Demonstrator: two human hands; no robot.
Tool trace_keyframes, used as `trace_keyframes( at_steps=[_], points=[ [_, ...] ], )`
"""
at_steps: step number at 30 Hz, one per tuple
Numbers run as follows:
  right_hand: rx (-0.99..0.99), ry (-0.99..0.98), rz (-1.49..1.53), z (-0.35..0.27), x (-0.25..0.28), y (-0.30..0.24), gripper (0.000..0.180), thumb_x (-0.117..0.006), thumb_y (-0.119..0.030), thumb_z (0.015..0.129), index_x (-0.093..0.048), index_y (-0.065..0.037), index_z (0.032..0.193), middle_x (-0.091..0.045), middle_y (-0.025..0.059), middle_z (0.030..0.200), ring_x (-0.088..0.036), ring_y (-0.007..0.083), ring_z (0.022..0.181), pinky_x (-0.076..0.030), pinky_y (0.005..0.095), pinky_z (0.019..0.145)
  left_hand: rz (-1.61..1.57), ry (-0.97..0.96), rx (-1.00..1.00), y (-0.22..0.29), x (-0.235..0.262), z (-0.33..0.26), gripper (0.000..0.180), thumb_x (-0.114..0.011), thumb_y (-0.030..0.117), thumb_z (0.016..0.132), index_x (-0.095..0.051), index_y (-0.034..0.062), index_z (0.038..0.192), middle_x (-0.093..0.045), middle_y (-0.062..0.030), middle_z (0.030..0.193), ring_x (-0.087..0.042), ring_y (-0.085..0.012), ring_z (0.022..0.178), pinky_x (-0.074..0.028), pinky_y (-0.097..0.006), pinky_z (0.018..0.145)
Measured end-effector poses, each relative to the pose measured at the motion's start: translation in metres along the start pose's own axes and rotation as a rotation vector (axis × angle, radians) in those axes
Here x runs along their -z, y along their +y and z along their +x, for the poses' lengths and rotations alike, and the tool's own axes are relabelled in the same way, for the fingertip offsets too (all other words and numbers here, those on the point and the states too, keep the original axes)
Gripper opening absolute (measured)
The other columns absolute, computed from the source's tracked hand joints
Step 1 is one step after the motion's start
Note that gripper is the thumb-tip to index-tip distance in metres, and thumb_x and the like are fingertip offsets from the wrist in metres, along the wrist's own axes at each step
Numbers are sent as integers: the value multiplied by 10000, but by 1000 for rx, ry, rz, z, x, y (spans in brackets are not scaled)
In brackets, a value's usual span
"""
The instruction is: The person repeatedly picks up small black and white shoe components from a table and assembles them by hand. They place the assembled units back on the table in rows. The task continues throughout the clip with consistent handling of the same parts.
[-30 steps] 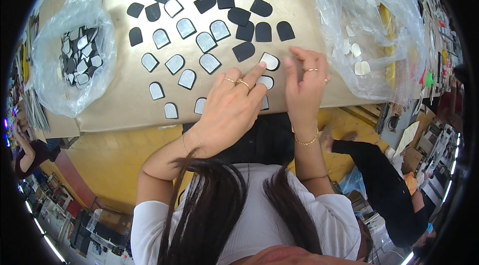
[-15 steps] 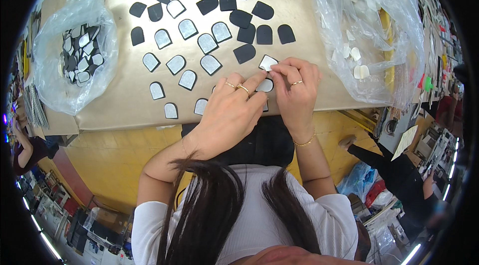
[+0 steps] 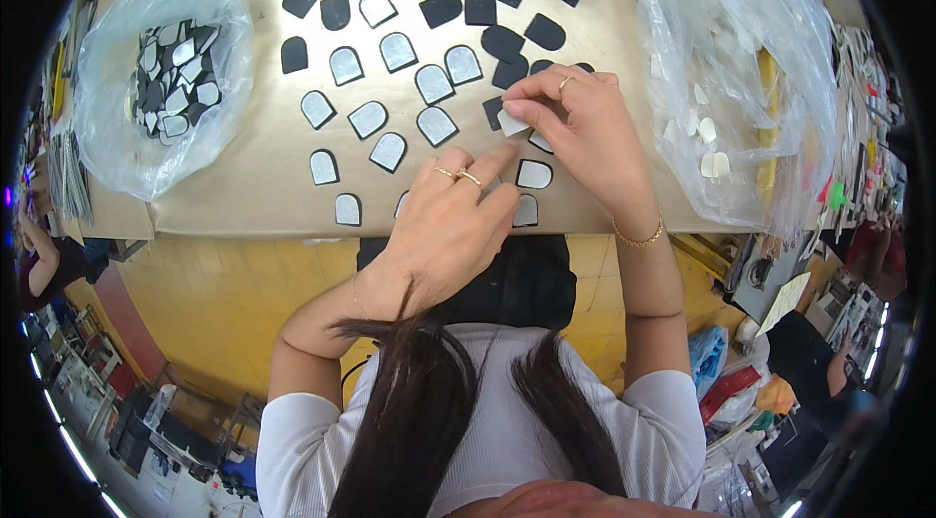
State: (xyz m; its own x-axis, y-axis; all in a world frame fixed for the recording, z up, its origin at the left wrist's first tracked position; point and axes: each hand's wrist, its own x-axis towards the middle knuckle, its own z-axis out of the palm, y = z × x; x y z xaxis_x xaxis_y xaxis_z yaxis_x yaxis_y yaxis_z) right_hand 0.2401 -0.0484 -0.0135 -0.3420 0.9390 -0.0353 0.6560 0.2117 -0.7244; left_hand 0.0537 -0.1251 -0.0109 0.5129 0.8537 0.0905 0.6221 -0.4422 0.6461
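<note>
Tan table (image 3: pixel 244 177), two plastic bags (image 3: pixel 156 79), two hands (image 3: pixel 585 133)

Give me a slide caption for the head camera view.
Right hand pinches a small white arch-shaped piece while left hand rests among grey pieces.

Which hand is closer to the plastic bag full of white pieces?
Right. The right hand is beside that bag, apart from it; the left hand lies farther away, lower left.

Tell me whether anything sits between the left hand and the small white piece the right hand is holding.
Nothing visible does. The left hand points its index finger up at the white piece pinched in the right hand, with only bare table between them.
</note>
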Motion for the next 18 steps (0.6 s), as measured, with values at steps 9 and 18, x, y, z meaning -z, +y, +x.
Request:
trace_keyframes(
  at_steps=[9,18],
  points=[
    [-13,9,-208,5,-13,-7,124,-702,-212,903,-768,-110,879,-718,23,806,-619,180,762,-294,392,852,16,3,52,-5,3,-5,183,-737,62,810,-631,62,959,-589,-72,1354,-544,-282,958,-452,-402,898],
    [46,74,-311,3,-17,-12,113,-699,-207,896,-759,-125,847,-692,10,767,-626,183,768,-286,419,849,47,40,16,-9,4,-4,172,-734,85,780,-631,67,916,-583,-105,1354,-525,-288,967,-440,-406,865]
  ],
)
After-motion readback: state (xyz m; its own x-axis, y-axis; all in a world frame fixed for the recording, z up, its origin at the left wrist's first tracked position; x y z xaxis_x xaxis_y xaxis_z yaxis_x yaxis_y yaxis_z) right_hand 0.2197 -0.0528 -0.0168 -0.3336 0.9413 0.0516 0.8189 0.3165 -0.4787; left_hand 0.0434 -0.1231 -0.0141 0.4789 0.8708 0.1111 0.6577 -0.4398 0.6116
